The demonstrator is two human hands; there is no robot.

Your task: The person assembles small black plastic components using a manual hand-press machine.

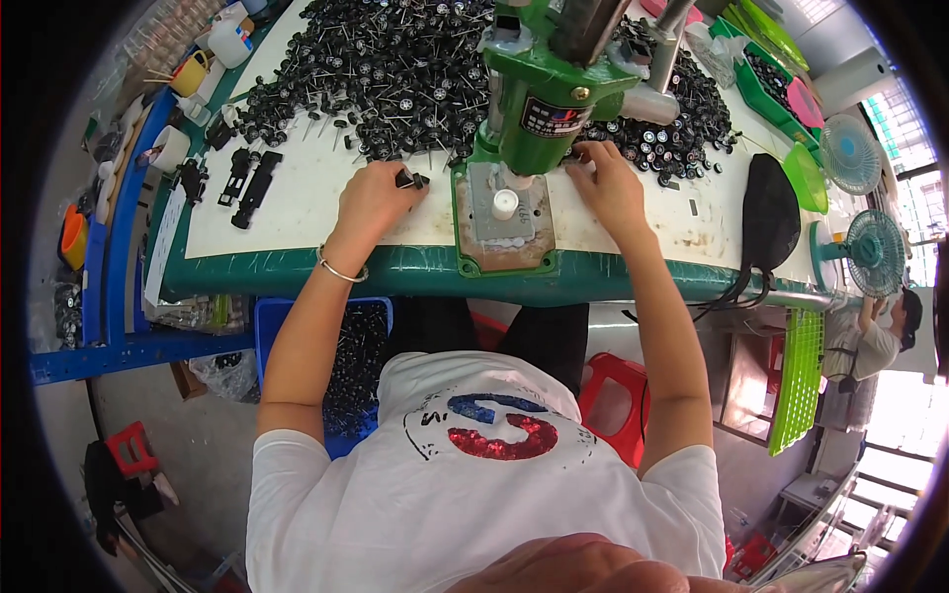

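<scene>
Your white shirt (484,484) fills the foreground, below the workbench (297,272) and green press (544,99). Judging by the big heap of black wheels on axles (386,59), most of the work seems left. Your left hand (371,203) pinches one wheel-and-axle piece (413,180), its long axis pointing right toward the press; right hand (608,183) rests fingers pressed together beside the press base, grip unclear

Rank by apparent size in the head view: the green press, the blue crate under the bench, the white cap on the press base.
1. green press, though it sits nearest the camera, which inflates it.
2. blue crate, partly hidden by the left arm.
3. white cap, clearly smallest.
</scene>
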